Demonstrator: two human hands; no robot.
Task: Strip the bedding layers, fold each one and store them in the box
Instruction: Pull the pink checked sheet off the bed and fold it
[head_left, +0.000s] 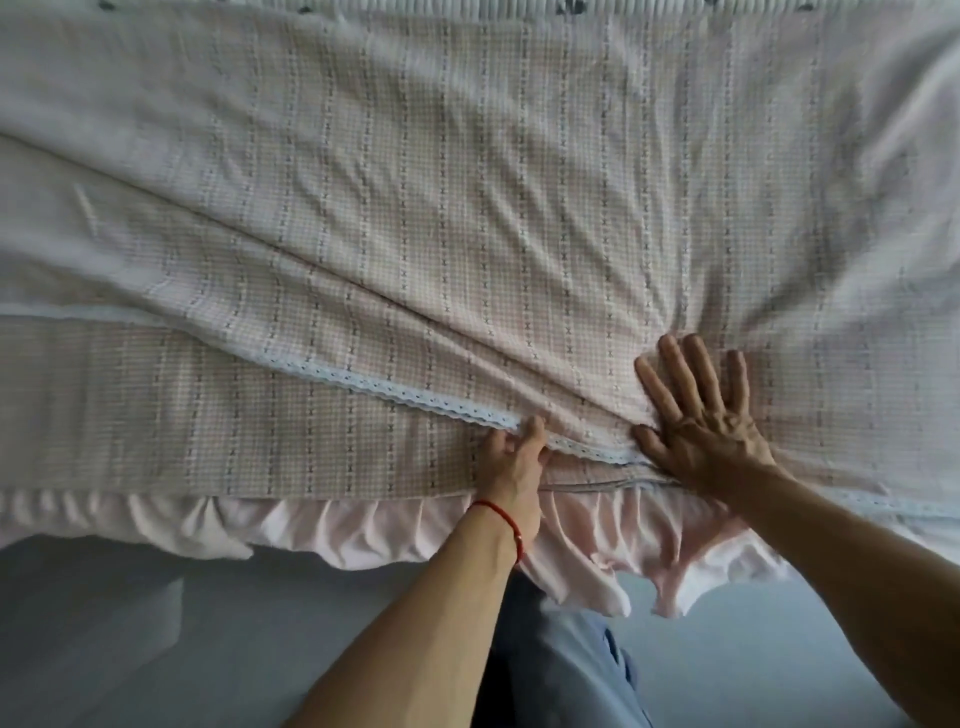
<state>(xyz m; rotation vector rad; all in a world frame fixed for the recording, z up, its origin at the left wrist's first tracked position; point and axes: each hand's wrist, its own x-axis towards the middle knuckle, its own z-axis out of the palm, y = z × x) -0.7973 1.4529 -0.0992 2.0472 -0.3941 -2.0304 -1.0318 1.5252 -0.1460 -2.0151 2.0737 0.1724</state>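
A pink checked cover (467, 208) with white stitched stripes lies across the bed, wrinkled and folded over itself along a diagonal crease. Its white lace edge (395, 389) runs from mid-left down toward the near side of the bed. My left hand (511, 457), a red string on its wrist, pinches that lace edge near the bed's front. My right hand (701, 415) lies flat with fingers spread on the cover just right of it, pressing the fabric down. Beneath shows a second checked layer (182, 415). No box is in view.
A pale pink ruffled bed skirt (363, 530) hangs over the bed's near edge. Grey floor (156, 623) lies below, with my blue-trousered leg (571, 665) standing against the bed. A white ribbed strip (467, 6) lines the far side.
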